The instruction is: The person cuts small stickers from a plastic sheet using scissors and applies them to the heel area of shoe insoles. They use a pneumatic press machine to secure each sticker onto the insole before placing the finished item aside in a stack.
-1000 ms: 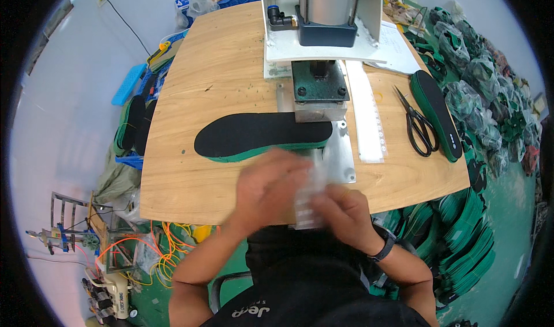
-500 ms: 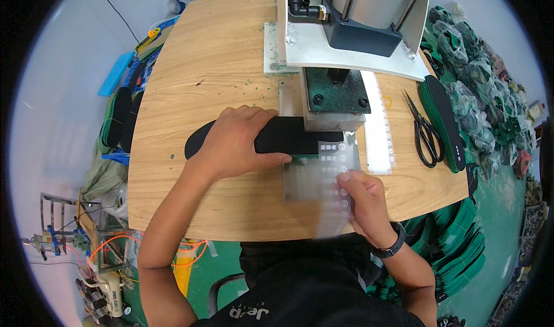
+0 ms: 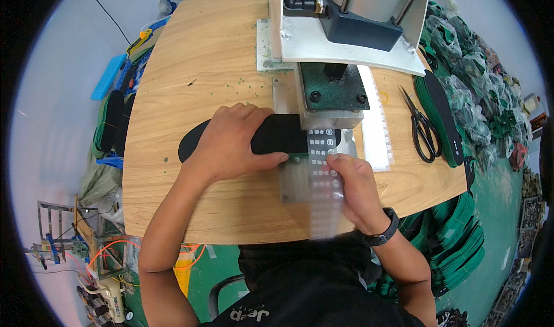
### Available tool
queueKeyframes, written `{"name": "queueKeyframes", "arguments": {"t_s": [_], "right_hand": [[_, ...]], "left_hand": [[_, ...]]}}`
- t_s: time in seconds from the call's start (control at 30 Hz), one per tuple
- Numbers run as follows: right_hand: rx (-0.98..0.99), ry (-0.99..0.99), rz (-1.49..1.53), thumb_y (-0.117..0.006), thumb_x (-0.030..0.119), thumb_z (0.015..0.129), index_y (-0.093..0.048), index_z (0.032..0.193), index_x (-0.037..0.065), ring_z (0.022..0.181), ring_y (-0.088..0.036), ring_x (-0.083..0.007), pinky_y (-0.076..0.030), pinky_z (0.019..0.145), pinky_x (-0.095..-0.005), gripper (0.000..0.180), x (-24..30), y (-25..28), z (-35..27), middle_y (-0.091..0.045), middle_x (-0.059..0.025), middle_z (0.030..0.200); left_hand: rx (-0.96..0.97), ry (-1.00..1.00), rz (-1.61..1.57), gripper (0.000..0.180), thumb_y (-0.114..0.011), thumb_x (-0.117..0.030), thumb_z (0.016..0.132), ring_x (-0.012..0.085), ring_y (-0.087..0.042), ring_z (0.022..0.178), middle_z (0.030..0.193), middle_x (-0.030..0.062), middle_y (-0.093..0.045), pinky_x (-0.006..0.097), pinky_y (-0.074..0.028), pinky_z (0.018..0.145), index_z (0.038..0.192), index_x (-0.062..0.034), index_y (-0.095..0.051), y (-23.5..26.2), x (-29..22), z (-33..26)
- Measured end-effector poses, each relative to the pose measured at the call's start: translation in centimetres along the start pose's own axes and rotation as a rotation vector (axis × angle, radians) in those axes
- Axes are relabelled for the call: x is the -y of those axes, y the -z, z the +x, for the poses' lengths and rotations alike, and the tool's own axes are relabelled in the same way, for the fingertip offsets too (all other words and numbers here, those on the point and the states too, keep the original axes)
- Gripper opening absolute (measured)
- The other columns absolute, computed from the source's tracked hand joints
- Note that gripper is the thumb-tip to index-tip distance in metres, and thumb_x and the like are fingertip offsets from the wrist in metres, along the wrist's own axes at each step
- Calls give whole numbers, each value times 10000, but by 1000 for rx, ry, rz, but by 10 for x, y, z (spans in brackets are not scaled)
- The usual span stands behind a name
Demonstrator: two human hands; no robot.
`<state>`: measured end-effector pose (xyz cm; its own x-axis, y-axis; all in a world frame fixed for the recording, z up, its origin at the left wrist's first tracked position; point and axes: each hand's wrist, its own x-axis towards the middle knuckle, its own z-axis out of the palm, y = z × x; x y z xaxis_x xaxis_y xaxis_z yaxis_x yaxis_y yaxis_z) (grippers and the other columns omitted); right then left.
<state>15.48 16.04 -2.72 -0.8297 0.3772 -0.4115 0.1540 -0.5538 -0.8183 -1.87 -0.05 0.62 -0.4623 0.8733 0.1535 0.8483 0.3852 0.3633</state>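
A black insole [image 3: 280, 135] with a green underside lies across the metal plate [image 3: 294, 183] of a press. My left hand [image 3: 228, 145] grips it from above, fingers over the far edge and thumb along the near edge. Between thumb and fingers my right hand [image 3: 359, 185] pinches a clear strip of white printed transfers [image 3: 323, 174]. The strip's far end lies over the insole's right end, just in front of the press's heating block [image 3: 332, 119]; its near end hangs blurred toward the table edge. The block stands above the insole and hides part of its far edge.
Black scissors [image 3: 424, 131] and a stack of green-black insoles [image 3: 438, 119] lie at the table's right. More transfer sheets [image 3: 375, 136] rest beside the press. Bundled insoles [image 3: 109, 122] stand left of the table [image 3: 156, 200]; bagged ones [image 3: 461, 102] pile up at right.
My right hand has moved the strip left, and its far end now overlaps the insole's right end further up. My left hand keeps its hold on the insole. The whole view has shifted slightly.
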Motion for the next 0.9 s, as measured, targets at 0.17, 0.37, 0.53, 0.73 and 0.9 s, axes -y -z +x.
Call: {"name": "queueKeyframes", "arguments": {"t_s": [0.17,0.37,0.53,0.73,0.9], "right_hand": [[5,-28,9,-565,178,920,-607,795,38,533,-562,-84,-445,457,-211,192,0,1,1,-612,-33,697],[-31,-13,40,-567,159,926,-600,796,38,553,-557,-70,-440,462,-206,180,4,-7,3,-606,-19,702],[-48,-1,20,-546,156,942,-587,777,44,542,-540,-57,-410,440,-203,204,0,-4,5,-595,-9,686],[-20,3,-1,-543,185,946,-582,772,64,441,-487,-54,-353,370,-199,216,-5,-1,5,-572,-1,618],[-34,11,-32,-534,182,950,-595,797,48,459,-493,-51,-352,374,-196,212,0,-5,4,-587,-12,643]], "left_hand": [[-35,-3,9,676,-721,-499,692,310,-576,947,974,164,-622,368,-417,875,1136,-5,-597,0,0,-1],[-6,7,-6,681,-768,-446,674,354,-557,985,1058,181,-611,410,-425,889,1171,-22,-576,-2,2,0],[-6,0,-18,694,-781,-435,664,349,-545,1056,1139,175,-598,400,-414,939,1187,-29,-572,-4,3,1],[-149,-119,-112,580,-807,-314,656,348,-514,1122,1233,136,-555,403,-399,976,1133,-62,-595,-9,6,-4],[-181,-172,-125,433,-776,-220,678,342,-543,1087,1204,143,-580,401,-437,932,1052,-67,-623,-8,6,-6]]}}
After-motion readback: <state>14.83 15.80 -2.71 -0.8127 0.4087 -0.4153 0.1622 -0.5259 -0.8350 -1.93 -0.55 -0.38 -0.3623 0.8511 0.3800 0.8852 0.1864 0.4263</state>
